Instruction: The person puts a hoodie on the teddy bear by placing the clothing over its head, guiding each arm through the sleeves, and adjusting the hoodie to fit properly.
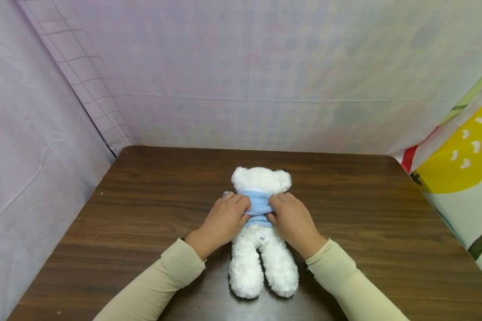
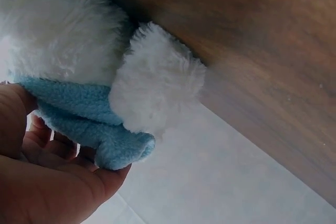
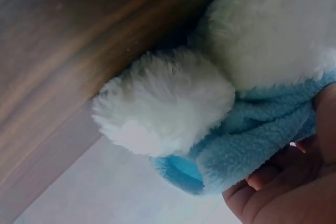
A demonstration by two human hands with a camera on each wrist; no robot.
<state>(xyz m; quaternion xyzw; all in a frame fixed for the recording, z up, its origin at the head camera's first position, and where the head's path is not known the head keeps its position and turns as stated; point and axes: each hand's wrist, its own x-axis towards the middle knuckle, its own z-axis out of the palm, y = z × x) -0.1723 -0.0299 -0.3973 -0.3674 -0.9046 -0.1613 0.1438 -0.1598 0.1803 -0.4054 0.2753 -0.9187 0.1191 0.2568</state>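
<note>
A white plush bear point(image 1: 246, 269) lies on the table, its ears toward the far edge and its legs toward me. No face shows on the side turned up. Bunched around its upper body is a blue fleece top point(image 1: 259, 203). My left hand point(image 1: 224, 219) pinches the top's left side, thumb against the cloth and fingers under it in the left wrist view. On the opposite side my right hand point(image 1: 295, 220) grips the same cloth. A fluffy white paw point(image 2: 157, 80) sticks out beside the blue fabric point(image 2: 79, 98); another paw point(image 3: 165, 103) shows in the right wrist view.
The brown wood-grain table point(image 1: 144, 200) extends on both sides of the bear. A pale patterned curtain point(image 1: 249, 67) hangs behind it, and a white cloth point(image 1: 32, 133) hangs at the left. At the right is a sheet with a yellow print point(image 1: 462, 156).
</note>
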